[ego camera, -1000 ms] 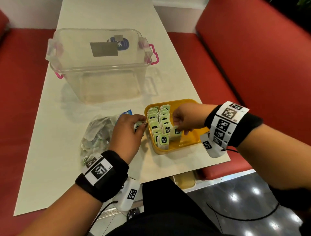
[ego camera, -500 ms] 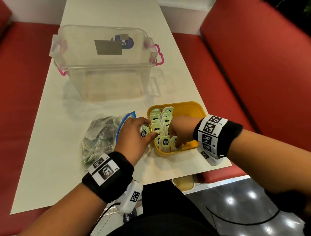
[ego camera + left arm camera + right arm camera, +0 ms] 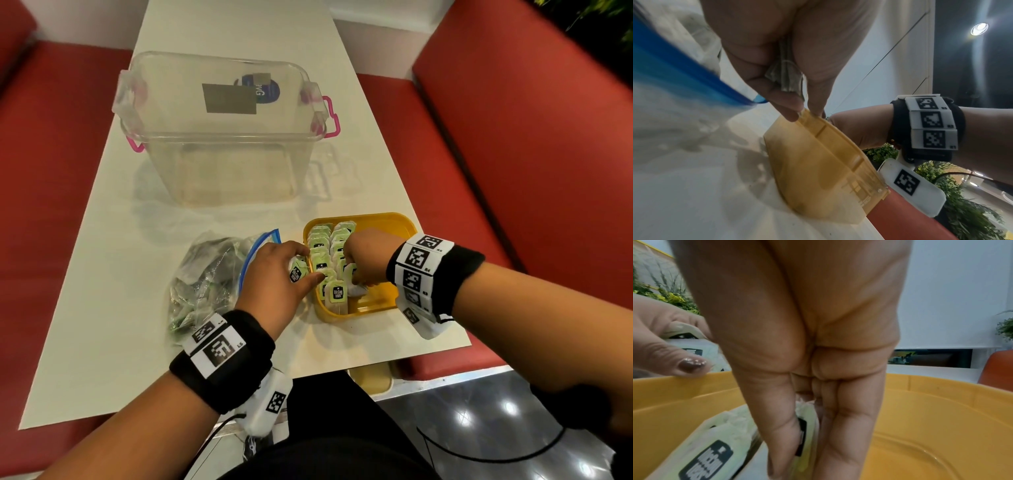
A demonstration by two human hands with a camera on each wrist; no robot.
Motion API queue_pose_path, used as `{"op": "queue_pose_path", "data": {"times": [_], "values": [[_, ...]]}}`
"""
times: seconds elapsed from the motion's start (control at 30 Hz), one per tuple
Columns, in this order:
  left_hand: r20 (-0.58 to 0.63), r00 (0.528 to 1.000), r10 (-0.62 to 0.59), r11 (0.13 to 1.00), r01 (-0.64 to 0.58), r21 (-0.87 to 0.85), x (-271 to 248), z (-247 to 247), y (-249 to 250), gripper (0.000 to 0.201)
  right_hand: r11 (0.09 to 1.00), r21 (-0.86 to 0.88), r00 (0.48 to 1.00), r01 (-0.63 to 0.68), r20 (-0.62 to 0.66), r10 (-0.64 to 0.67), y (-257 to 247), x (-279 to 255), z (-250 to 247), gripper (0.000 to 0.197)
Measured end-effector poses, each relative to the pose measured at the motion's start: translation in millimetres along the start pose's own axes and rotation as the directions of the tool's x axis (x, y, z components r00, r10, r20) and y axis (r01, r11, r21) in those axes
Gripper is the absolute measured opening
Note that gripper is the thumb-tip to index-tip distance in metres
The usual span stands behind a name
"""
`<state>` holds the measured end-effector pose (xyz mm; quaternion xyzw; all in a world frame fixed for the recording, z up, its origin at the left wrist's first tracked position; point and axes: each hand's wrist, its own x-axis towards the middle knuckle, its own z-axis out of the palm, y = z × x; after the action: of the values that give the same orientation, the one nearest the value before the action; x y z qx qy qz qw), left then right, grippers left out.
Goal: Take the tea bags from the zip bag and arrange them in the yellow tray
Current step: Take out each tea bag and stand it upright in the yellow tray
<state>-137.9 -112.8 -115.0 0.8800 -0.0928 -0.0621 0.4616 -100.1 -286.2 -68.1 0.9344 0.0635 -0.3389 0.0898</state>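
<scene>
Hands are working at the yellow tray [image 3: 394,219] on the counter [image 3: 102,342] in the head view: the left hand [image 3: 277,277] is pinching a tea bag [image 3: 297,272] beside the zip bag [image 3: 209,277]. In the left wrist view, its fingers [image 3: 785,107] are touching the tray rim. In the right wrist view, the right hand [image 3: 809,402] is pinching a green tea bag [image 3: 807,426] inside the tray.

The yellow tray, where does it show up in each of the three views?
Head: yellow tray at lower centre, on the table's near right edge.
Left wrist: its outer wall fills the lower centre.
Right wrist: its inside and rim span the bottom half.
Shared landmark: the left hand at the tray's rim.
</scene>
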Motion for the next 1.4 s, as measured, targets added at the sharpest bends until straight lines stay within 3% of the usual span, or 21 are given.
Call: {"op": "queue_pose_path", "data": {"times": [0.07,0.33,0.5,0.63,0.73,0.93,1.17,1.3,1.4], "values": [[0.0,1.0,-0.002,1.0,0.002,-0.001,-0.6,-0.1,0.3,0.036,1.0,-0.007,1.0,-0.012,-0.017,0.012,-0.6,0.5,-0.4,0.015],[-0.003,1.0,0.006,0.999,-0.006,-0.042,-0.8,-1.3,-0.1,0.035,0.99,0.142,1.0,-0.009,-0.015,0.011,2.1,-6.1,-1.6,0.033],[-0.024,1.0,0.001,0.979,-0.006,-0.205,-5.5,-8.1,3.8,0.033,0.985,0.174,0.998,-0.018,-0.053,0.028,3.9,-14.6,-6.0,0.034],[0.025,0.997,-0.07,0.884,0.074,-0.462,-8.4,-20.3,12.2,0.037,0.973,0.229,0.976,0.02,-0.214,0.031,9.6,-29.3,-23.8,0.024],[0.07,0.996,-0.057,0.812,0.087,-0.576,-9.4,-27.0,16.5,0.042,0.902,0.406,0.948,0.15,-0.318,-0.015,8.7,-43.3,-40.8,0.016],[0.103,0.994,-0.026,0.708,0.091,-0.701,-10.9,-30.5,29.2,0.045,0.672,0.67,0.936,0.316,-0.334,-0.108,-7.6,-61.6,-48.0,0.016],[0.15,0.989,-0.011,0.74,0.109,-0.663,-13.2,-26.6,26.5,0.036,0.626,0.708,0.929,0.326,-0.363,-0.074,6.4,-63.2,-44.9,0.004],[0.116,0.992,-0.043,0.799,0.104,-0.592,-12.8,-21.5,15.0,0.026,0.668,0.688,0.948,0.285,-0.306,-0.089,23.1,-61.4,-43.5,0.005],[0.086,0.993,-0.085,0.85,0.118,-0.513,-10.5,-17.9,7.5,0.02,0.772,0.588,0.963,0.241,-0.246,-0.114,32.4,-58.5,-39.7,0.005]]}}
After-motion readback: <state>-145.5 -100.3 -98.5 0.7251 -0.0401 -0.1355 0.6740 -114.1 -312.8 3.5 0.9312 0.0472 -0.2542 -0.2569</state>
